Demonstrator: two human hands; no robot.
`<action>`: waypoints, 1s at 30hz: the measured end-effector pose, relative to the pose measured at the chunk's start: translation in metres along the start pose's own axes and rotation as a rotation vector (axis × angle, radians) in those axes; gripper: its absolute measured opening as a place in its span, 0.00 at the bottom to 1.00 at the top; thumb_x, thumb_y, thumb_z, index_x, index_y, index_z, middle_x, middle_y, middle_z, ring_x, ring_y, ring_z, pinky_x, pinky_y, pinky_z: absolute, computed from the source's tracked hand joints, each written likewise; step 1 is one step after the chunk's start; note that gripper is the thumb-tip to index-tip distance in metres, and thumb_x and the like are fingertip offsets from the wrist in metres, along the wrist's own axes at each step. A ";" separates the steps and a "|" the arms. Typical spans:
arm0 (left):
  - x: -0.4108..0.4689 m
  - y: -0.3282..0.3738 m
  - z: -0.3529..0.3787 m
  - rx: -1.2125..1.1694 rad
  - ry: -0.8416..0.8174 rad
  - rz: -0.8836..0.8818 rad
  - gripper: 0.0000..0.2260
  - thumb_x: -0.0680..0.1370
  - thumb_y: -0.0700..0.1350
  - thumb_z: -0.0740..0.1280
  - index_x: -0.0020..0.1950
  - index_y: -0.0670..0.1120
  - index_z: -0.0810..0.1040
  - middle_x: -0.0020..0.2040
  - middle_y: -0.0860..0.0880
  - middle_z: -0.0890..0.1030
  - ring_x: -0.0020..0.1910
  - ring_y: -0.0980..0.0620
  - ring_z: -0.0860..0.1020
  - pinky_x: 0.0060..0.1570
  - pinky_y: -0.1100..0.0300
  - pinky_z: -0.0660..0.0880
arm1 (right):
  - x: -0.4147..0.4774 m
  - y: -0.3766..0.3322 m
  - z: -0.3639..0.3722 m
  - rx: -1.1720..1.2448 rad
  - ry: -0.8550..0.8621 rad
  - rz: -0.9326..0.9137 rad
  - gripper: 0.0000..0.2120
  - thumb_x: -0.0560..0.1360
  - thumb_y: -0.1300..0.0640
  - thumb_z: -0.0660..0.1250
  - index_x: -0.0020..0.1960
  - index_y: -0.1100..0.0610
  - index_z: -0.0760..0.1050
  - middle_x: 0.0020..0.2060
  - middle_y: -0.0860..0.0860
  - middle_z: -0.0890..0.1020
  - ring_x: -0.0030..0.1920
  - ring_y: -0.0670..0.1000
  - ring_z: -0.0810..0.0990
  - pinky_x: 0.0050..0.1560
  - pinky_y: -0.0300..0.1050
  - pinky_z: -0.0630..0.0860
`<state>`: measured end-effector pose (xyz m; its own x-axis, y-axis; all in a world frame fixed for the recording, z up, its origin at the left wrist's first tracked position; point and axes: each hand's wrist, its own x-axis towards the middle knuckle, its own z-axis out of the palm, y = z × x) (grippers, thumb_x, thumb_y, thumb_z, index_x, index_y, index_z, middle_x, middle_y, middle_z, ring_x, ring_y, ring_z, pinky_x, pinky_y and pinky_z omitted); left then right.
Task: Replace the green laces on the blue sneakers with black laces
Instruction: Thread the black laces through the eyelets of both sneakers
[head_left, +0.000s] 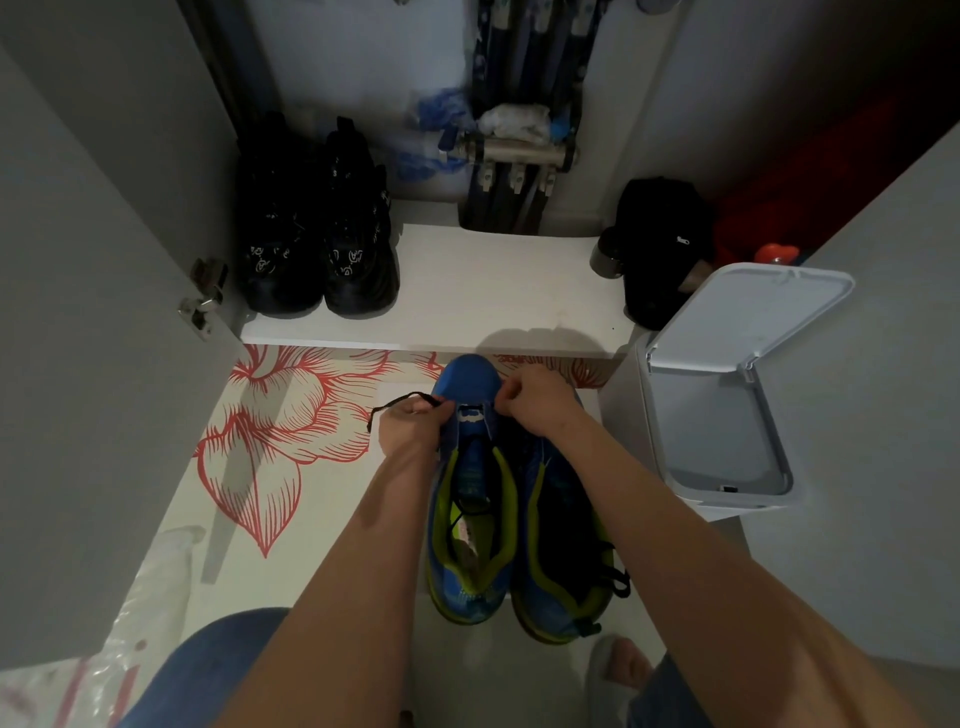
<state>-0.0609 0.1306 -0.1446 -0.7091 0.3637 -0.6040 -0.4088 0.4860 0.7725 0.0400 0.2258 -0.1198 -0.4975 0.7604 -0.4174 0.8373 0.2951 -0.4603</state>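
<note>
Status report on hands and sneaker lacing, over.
Left hand pinches black lace end. Right hand curled at toe of blue sneaker, grip hidden. Upper eyelets look unlaced. Nothing blocking.

Black sneakers (317, 234) on white shelf (467, 291); open-lidded white bin (727, 405) right; floral floor (270, 431).

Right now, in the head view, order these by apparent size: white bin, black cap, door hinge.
1. white bin
2. black cap
3. door hinge
The bin is nearer the camera, which inflates it.
</note>
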 end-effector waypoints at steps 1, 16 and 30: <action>0.001 -0.001 0.001 0.014 0.025 0.003 0.14 0.70 0.40 0.75 0.29 0.47 0.73 0.29 0.51 0.74 0.31 0.52 0.73 0.41 0.59 0.74 | 0.001 0.001 0.001 -0.009 0.010 -0.004 0.12 0.76 0.59 0.62 0.56 0.60 0.78 0.54 0.56 0.81 0.56 0.57 0.78 0.59 0.51 0.73; 0.009 0.000 0.005 0.005 0.107 0.022 0.11 0.74 0.45 0.70 0.35 0.42 0.74 0.38 0.42 0.78 0.39 0.45 0.77 0.47 0.52 0.77 | 0.002 0.006 0.003 -0.112 0.095 -0.102 0.09 0.72 0.61 0.63 0.46 0.53 0.80 0.51 0.49 0.82 0.58 0.54 0.74 0.55 0.47 0.55; 0.010 -0.002 0.005 0.066 0.133 0.009 0.15 0.74 0.43 0.70 0.29 0.46 0.69 0.27 0.49 0.74 0.32 0.50 0.72 0.37 0.63 0.70 | 0.008 0.007 0.008 -0.116 0.072 -0.015 0.11 0.76 0.51 0.62 0.51 0.55 0.79 0.51 0.52 0.81 0.59 0.56 0.73 0.57 0.50 0.56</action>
<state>-0.0646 0.1374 -0.1531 -0.7839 0.2620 -0.5629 -0.3669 0.5360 0.7603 0.0401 0.2295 -0.1327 -0.4960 0.7939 -0.3516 0.8526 0.3685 -0.3706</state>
